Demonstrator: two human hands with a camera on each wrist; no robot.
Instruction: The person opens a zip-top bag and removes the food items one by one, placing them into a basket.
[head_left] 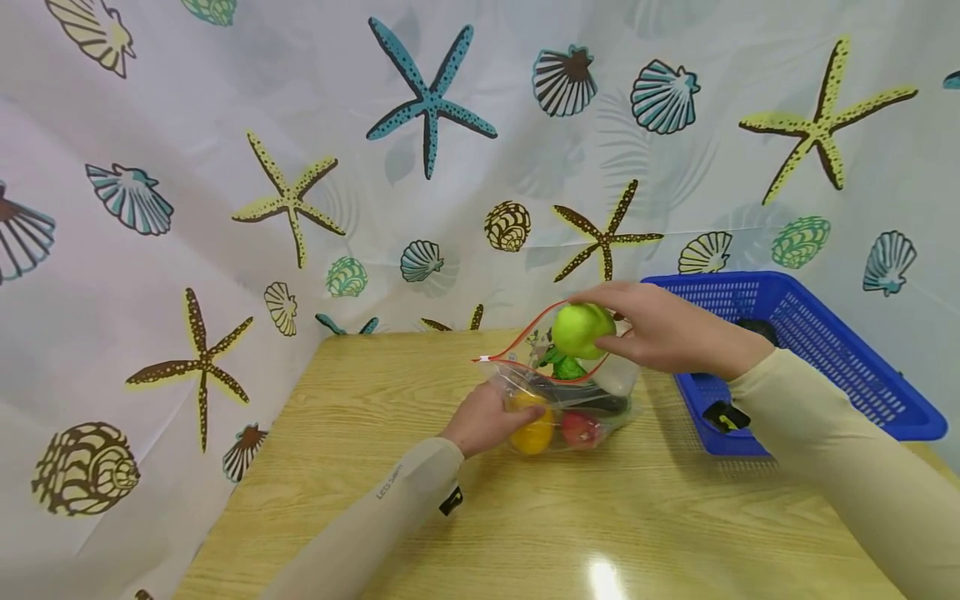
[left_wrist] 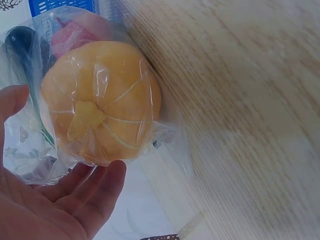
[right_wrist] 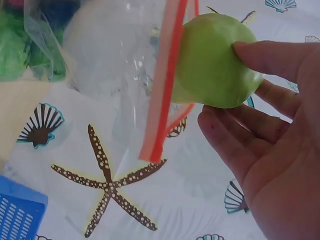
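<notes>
A clear zip bag (head_left: 517, 379) with a red seal lies on the table, its mouth spread. In my right hand (head_left: 660, 329), thumb and fingers hold a green apple (right_wrist: 217, 60) at the bag's mouth, beside the red seal strip (right_wrist: 165, 85). My left hand (head_left: 487, 421) grips the bag's near left end, its fingers (left_wrist: 102, 197) against the film below a small orange pumpkin (left_wrist: 107, 95). Also inside the bag are a pinkish-red fruit (head_left: 581, 429), a long dark vegetable (head_left: 592, 398), a green leafy vegetable (head_left: 567, 367) and a whitish rounded thing (right_wrist: 102, 47).
A blue plastic basket (head_left: 847, 367) stands to the right, with a dark rounded thing (head_left: 757, 329) in it, partly behind my right arm. A white curtain (head_left: 465, 208) printed with starfish and shells hangs behind the wooden table (head_left: 390, 375).
</notes>
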